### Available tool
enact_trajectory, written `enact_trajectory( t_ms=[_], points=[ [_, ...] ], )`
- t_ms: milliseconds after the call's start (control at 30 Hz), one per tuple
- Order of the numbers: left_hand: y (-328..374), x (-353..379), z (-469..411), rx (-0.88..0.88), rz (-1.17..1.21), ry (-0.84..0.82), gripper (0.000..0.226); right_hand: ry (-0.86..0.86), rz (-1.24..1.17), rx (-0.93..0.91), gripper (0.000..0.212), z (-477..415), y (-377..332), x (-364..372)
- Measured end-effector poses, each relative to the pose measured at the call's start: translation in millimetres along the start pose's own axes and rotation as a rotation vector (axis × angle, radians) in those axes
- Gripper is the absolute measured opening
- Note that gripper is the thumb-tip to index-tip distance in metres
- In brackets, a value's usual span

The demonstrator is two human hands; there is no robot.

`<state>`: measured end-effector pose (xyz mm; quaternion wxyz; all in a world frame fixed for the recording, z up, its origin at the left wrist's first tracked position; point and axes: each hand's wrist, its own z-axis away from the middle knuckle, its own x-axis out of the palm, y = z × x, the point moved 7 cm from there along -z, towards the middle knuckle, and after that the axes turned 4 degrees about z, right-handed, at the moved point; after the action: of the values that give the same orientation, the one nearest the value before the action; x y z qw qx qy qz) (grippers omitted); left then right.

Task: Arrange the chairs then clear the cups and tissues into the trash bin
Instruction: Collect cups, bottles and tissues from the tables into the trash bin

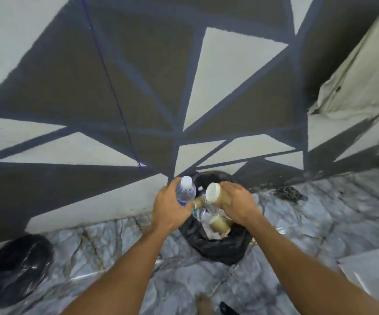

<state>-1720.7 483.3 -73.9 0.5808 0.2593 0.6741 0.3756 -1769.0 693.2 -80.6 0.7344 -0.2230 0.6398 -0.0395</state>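
Head view, left hand point(169, 204) gripping bottle point(185, 189), right hand point(237, 202) gripping cup point(216, 193), bin point(218, 246) below both.

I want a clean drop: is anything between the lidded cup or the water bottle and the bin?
Nothing visible does. The right hand holds the brown paper cup with a white lid and the left hand the clear plastic bottle just above the open black-bagged trash bin, the bottle nearer its left edge; discarded cups lie inside.
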Motion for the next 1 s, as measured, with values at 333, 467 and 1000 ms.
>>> enact_trajectory(
  t_ms=[333, 467, 1000],
  points=[
    [7.2, 90.0, -63.7, -0.100, 0.037, -0.110, 0.061, -0.067, 0.036, 0.007, 0.046, -94.8, 74.7, 21.7],
    [6.3, 119.8, -83.0, -0.148, 0.027, -0.129, 0.063, -0.174, 0.084, -0.043, 0.080, -125.3, 94.8, 32.1],
    [-24.4, 183.4, -96.6, -0.405, -0.084, -0.238, 0.066, -0.328, -0.095, -0.028, 0.052, -144.2, 127.2, 76.7]
  ],
)
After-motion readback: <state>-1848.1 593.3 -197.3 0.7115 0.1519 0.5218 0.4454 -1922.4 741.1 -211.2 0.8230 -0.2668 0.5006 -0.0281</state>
